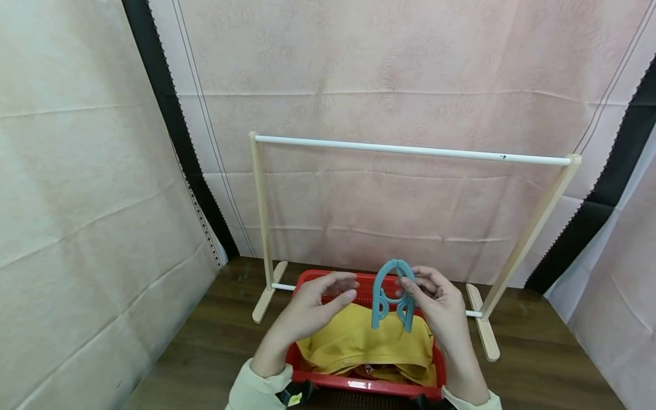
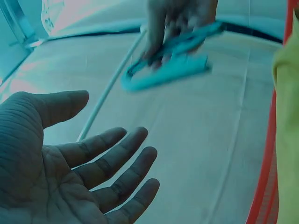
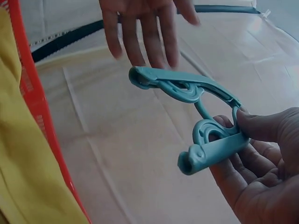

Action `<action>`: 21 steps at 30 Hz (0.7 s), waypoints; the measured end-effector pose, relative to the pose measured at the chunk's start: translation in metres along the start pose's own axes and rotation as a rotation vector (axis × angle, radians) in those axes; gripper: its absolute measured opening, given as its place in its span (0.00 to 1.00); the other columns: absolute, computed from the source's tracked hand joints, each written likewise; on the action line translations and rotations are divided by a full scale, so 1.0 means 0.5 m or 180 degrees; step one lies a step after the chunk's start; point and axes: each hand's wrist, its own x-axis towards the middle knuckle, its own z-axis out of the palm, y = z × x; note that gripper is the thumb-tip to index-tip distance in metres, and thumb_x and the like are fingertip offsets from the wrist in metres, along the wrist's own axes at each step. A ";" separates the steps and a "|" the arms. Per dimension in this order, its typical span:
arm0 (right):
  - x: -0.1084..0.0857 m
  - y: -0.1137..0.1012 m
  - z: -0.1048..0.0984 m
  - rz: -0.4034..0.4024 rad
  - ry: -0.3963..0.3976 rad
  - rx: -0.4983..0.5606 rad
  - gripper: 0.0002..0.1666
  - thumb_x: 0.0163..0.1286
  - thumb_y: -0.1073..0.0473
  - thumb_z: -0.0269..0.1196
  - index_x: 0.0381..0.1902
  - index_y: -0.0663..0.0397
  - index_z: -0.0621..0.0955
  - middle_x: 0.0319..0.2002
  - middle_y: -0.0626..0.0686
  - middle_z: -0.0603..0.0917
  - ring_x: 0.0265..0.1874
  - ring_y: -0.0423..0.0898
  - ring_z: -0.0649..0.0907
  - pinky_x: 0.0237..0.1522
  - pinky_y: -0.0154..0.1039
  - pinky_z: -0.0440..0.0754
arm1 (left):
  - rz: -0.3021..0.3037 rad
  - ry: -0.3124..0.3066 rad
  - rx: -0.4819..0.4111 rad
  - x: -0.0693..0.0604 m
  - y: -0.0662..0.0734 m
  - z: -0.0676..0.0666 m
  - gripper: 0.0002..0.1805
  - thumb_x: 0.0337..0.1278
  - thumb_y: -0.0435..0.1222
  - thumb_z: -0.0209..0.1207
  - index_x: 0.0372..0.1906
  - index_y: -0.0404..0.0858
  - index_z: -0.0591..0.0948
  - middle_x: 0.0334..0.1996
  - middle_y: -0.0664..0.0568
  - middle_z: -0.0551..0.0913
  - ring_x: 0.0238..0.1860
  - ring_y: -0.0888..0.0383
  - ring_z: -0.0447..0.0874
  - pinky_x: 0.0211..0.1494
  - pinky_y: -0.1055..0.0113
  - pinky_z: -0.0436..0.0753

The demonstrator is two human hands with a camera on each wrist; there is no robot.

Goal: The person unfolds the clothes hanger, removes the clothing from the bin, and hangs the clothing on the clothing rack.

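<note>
A large teal plastic clothes peg (image 1: pixel 380 290) is held up above the red basket (image 1: pixel 366 385), its arched end on top and its two legs pointing down. My right hand (image 1: pixel 442 302) pinches one side of it between thumb and fingers. In the right wrist view the peg (image 3: pixel 219 148) shows hollow leg ends and a curved spring piece between the legs. To its left my left hand (image 1: pixel 320 302) is held apart from the peg, palm facing it and fingers loosely spread, with nothing in it. Yellow cloth (image 1: pixel 359 341) lies in the basket beneath both hands.
Behind the basket stands a wooden rack with a white top rail (image 1: pixel 410 149), a left post (image 1: pixel 262 210) and a right post (image 1: pixel 533 233). Everything rests on a dark wooden table (image 1: pixel 205 341). Pale fabric walls (image 1: pixel 102 199) enclose the sides and back.
</note>
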 end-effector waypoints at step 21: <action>-0.014 -0.002 0.030 0.0039 -0.1114 -0.0031 0.20 0.72 0.55 0.65 0.56 0.61 0.80 0.44 0.59 0.88 0.39 0.55 0.88 0.38 0.48 0.87 | 0.0156 0.0220 -0.0684 -0.002 -0.010 0.042 0.11 0.69 0.43 0.63 0.48 0.42 0.85 0.39 0.54 0.88 0.37 0.57 0.88 0.43 0.59 0.87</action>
